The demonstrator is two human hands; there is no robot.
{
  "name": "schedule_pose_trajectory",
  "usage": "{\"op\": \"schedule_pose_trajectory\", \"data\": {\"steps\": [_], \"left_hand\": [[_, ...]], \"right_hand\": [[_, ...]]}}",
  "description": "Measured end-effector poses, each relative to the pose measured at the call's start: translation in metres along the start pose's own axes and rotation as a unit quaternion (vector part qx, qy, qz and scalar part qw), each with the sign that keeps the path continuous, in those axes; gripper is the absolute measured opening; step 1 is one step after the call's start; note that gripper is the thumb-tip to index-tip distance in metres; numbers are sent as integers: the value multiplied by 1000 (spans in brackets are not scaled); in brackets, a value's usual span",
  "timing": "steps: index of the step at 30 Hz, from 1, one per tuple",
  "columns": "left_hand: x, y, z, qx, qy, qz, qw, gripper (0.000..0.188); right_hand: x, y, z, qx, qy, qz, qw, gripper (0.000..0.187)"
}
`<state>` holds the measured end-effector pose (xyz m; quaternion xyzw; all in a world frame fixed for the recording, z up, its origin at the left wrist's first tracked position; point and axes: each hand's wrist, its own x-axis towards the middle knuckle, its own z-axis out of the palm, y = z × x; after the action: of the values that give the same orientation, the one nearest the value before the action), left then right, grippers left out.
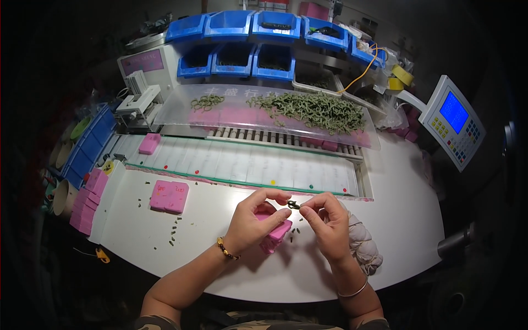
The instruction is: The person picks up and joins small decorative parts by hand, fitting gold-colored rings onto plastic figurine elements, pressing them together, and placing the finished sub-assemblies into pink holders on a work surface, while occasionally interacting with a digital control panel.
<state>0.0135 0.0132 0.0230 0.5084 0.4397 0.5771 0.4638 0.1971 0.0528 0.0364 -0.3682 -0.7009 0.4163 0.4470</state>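
My left hand is curled around a pink block, which shows between its fingers and below the thumb. The index finger and thumb of that hand reach toward a small dark green ring-like piece. Between thumb and fingertips, my right hand pinches the piece at its right side. Whether the left fingertips touch it, I cannot tell. Small green bits are scattered on the white table under the hands. A pale bundled cloth lies beside my right wrist.
Another pink block lies left, near a stack of pink blocks. Ahead runs a white conveyor strip with coloured dots. Behind it, a clear shelf bears a heap of green pieces. Blue bins and a control panel stand beyond.
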Motion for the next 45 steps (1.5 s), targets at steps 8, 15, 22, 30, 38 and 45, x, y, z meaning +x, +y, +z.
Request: {"op": "schedule_pose_trajectory", "data": {"steps": [8,15,22,30,38,45], "left_hand": [[4,-1,-10,146,-16,149,978,24],[17,28,-15,194,-115,128,966,17],[97,45,-51,340,-128,99,927,9],[210,63,-83,456,112,150,870,22],[149,62,-57,-65,130,-15,989,18],[38,17,9,-209,51,-139,967,22]], "right_hand": [[1,-11,2,-64,21,-84,994,6],[1,-13,-3,-70,-8,-63,996,8],[2,-11,-4,-47,17,-35,998,20],[1,-7,-1,-56,-2,-49,997,21],[1,-12,-4,-59,-3,-39,998,22],[-7,-21,13,-164,-10,-231,959,40]]}}
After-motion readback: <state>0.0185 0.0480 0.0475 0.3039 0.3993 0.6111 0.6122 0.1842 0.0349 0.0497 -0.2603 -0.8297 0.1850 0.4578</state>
